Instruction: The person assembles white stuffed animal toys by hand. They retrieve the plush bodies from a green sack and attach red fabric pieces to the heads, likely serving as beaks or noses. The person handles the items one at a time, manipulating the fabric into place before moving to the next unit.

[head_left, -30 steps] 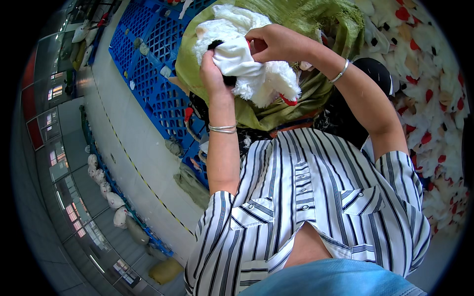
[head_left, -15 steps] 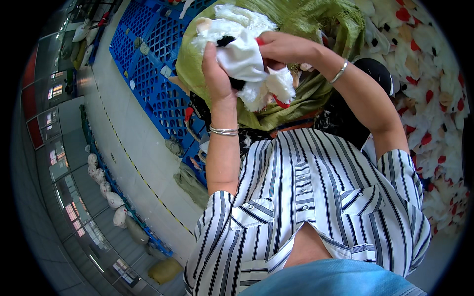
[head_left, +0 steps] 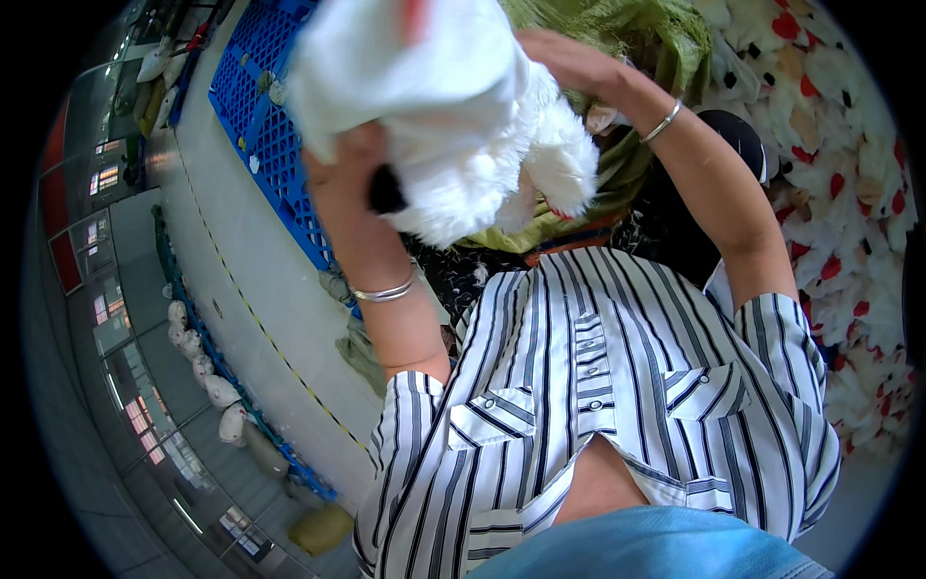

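A white plush toy cover (head_left: 463, 164), limp and furry with smooth white cloth on its upper part, is raised close in front of me and smeared by motion. A blurred red patch shows at its top and a black round piece at its lower left. My left hand (head_left: 349, 159) is closed on its left side, fingers partly covered by the cloth. At its upper right edge, my right hand (head_left: 571, 66) grips it, fingertips hidden behind the fur. Behind it lies a green woven sack (head_left: 666, 39).
Blue plastic pallets (head_left: 256, 106) stand at the far left. A large heap of white plush pieces (head_left: 820, 193) with red and black bits fills the right side. Along the left wall runs a row of white bundles (head_left: 220, 391), beside a floor with a yellow-black line (head_left: 289, 359).
The plush cover has come up and closer, and its smooth cloth side has spread out to the left. My left hand has moved left and down with it; my right hand has shifted slightly right.
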`<state>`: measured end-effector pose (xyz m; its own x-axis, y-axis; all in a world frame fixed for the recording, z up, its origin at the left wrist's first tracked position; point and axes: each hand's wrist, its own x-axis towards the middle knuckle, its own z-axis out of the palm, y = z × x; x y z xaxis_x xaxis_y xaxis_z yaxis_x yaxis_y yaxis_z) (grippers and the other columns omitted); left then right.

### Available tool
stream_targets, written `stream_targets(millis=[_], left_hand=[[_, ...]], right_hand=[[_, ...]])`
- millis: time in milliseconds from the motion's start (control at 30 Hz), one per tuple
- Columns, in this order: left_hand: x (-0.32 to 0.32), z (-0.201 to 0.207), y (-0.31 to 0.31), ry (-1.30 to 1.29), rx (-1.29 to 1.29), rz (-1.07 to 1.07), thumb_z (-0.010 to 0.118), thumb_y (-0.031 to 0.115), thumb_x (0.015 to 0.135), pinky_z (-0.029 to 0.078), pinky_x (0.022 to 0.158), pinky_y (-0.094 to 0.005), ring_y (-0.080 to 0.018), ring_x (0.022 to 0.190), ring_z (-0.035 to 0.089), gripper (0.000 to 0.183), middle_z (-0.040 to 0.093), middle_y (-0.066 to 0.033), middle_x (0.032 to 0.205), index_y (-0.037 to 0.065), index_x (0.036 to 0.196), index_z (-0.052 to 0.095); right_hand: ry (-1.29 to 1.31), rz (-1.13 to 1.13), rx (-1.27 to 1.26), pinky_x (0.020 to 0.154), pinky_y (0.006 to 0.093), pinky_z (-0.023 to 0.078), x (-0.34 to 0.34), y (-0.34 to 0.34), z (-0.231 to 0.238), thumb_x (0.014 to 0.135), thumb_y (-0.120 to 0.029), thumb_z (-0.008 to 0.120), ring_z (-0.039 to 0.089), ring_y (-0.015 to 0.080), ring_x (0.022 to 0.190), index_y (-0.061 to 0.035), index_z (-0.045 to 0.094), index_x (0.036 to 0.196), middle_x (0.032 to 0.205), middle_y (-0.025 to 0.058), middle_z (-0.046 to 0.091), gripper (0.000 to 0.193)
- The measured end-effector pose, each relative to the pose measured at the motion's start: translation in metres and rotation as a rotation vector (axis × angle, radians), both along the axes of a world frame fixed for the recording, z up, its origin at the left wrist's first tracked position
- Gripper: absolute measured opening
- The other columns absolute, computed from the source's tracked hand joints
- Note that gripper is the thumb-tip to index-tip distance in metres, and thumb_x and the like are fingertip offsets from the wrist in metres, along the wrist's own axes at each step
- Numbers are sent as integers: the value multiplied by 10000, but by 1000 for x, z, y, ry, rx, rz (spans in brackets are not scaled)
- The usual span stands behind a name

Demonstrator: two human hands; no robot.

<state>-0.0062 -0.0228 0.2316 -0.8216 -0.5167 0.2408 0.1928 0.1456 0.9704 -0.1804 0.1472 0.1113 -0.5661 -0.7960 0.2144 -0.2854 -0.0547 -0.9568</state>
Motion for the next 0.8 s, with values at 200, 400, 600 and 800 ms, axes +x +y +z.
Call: stream_targets(millis=[200, 400, 600, 800], left_hand=[[-37, 23, -101, 116, -263, 165, 640, 295, 934, 518, 897, -379, -237, 1029, 634, 451, 655, -141, 1172, -23, 1247, 574], [-124, -61, -140, -321, -580, -28, 709, 368, 907, 511, 834, -334, -183, 927, 632, 462, 681, -118, 1080, -11, 1156, 622], [-94, -163, -71, -551, -446, -281, 586, 228, 977, 497, 833, -280, -124, 941, 610, 322, 681, -64, 1032, 22, 1221, 626], [-85, -160, -37, -398, -263, -377, 611, 220, 947, 486, 872, -322, -167, 947, 601, 418, 653, -102, 1096, -28, 1278, 556]], right_hand=[[-340, 317, 81, 867, 343, 528, 50, -7, 39, 976, -679, 371, 616, 234, 784, -5, 645, 1243, 964, 130, 692, 775], [-371, -33, 117, 835, 431, 562, 5, -19, -20, 970, -684, 331, 625, 254, 977, -94, 481, 1438, 1161, 133, 617, 768], [-530, -62, 266, 781, 379, 557, 15, -28, -27, 971, -546, 495, 668, 229, 991, -117, 426, 1421, 1296, 123, 548, 625], [-452, -35, 233, 745, 281, 533, 19, -29, -25, 995, -334, 554, 686, 109, 895, -89, 477, 1299, 1092, 41, 658, 398]])
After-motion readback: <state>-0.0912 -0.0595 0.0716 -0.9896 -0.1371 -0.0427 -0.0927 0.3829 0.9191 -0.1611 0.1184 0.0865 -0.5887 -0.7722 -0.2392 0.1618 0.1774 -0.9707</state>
